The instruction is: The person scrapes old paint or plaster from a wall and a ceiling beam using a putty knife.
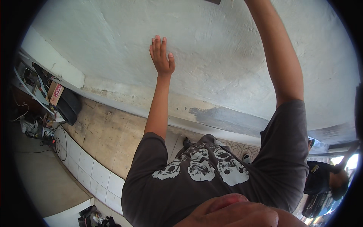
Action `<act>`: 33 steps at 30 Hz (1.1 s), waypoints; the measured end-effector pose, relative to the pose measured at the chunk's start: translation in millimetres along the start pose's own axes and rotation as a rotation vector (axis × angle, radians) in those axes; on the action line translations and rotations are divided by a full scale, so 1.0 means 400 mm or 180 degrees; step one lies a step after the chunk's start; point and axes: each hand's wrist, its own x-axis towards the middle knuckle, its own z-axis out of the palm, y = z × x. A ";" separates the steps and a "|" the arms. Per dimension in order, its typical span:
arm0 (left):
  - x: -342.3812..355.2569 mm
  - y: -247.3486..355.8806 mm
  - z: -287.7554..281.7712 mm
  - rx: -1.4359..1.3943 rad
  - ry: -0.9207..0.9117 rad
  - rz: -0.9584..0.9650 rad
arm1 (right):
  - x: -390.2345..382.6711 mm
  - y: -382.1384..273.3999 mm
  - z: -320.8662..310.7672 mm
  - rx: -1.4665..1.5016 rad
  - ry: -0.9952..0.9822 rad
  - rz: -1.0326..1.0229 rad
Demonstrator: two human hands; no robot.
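Observation:
My left hand (pixel 162 59) rests against a pale grey plastered wall (pixel 211 45), its fingers stretched out and the thumb apart, with nothing in it. My right forearm (pixel 279 49) reaches up past the top edge of the picture, so the right hand is out of view. At the top edge, left of that forearm, the corner of a dark flat thing (pixel 213 1) shows; its kind is cut off. The plaster is uneven, with ridges and smears. Lower down, a darker grey patch (pixel 223 116) marks the wall's base.
On the left stand a cardboard box (pixel 55 93), a black rounded thing (pixel 69 106) and tangled cables (pixel 58 143). Tan floor (pixel 102 132) runs beside white tiles (pixel 96 185). At the lower right, another person in a dark shirt (pixel 317 178) raises an arm.

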 end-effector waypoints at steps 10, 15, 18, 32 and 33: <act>-0.004 -0.002 0.014 0.0023 0.0131 -0.0028 | -0.116 0.048 0.010 -0.0505 -0.0233 -0.0016; -0.009 0.000 0.000 0.0035 -0.0062 -0.0059 | -0.198 0.126 -0.003 -0.0467 -0.0118 0.0093; -0.008 0.014 -0.005 0.0008 -0.0065 -0.0168 | -0.428 0.192 0.024 -0.0776 -0.0650 0.0455; -0.017 0.037 -0.043 0.0284 -0.0612 -0.0401 | -0.234 -0.059 -0.406 0.1147 -0.0045 -0.0090; -0.019 0.036 -0.034 0.0243 -0.0497 -0.0362 | -0.165 -0.099 -0.442 0.0565 0.0427 -0.0145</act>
